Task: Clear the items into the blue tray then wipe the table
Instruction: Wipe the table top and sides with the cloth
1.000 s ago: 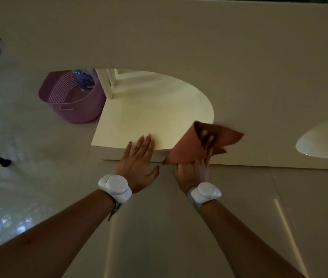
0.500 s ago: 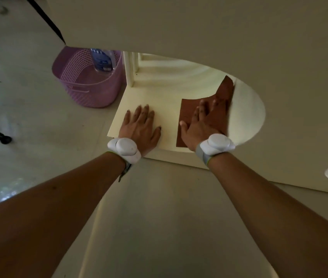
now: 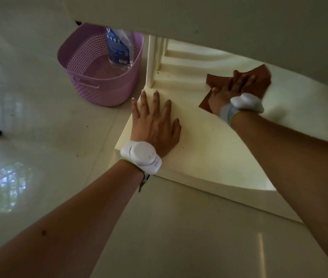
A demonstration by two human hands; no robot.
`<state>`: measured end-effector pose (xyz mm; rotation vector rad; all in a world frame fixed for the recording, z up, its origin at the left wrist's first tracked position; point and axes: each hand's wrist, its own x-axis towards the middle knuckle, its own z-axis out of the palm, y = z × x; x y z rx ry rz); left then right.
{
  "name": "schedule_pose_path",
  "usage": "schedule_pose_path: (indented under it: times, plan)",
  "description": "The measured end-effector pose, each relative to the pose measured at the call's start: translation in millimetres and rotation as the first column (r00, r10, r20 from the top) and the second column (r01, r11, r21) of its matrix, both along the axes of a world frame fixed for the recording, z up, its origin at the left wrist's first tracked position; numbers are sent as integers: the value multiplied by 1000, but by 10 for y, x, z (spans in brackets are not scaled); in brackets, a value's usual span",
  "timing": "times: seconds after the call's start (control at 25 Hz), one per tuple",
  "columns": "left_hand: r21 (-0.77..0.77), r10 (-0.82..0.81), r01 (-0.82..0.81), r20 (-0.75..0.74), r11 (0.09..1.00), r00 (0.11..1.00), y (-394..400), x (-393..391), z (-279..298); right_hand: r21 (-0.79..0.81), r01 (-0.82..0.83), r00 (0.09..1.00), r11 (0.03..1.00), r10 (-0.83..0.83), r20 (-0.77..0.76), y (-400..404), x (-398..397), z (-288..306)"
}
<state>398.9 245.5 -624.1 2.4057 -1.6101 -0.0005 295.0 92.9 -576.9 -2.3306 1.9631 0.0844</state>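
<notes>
The right hand [image 3: 233, 87] lies flat with straight fingers on a brown cloth [image 3: 259, 79], pressing it against the cream bench [image 3: 209, 149] toward two o'clock of the view; its grip is wide, nothing curled round the cloth. The cloth spreads out under the palm, one corner pointing back toward the wrist and another reaching the far edge of the lit patch. The left hand [image 3: 155, 121] rests palm down near the bench's left corner, around eleven o'clock of centre, fingers spread and straight, holding nothing. Each wrist carries a white round band device [image 3: 141, 155]. Off the bench at ten o'clock a pink perforated basket [image 3: 99, 77] stands on the pale floor [image 3: 28, 117], with a clear bottle [image 3: 118, 51] bearing a blue label leaning inside against its far wall. A cream post [image 3: 151, 61] rises just right of the basket, between it and the cloth. A broad pale panel [image 3: 219, 17] overhangs the top of the view and hides the bench beyond the cloth. No blue tray can be made out.
</notes>
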Motion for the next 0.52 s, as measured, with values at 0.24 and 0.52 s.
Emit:
schedule_pose_path:
  times: [0.24, 0.52]
  plan:
    - [4, 55, -55, -4, 999, 998, -39, 2, 12, 15, -580, 801, 814, 567, 195, -124, 318, -349]
    - [-44, 81, -84, -56, 996, 995, -46, 109, 82, -94, 8, 965, 996, 17, 263, -207, 464, -520]
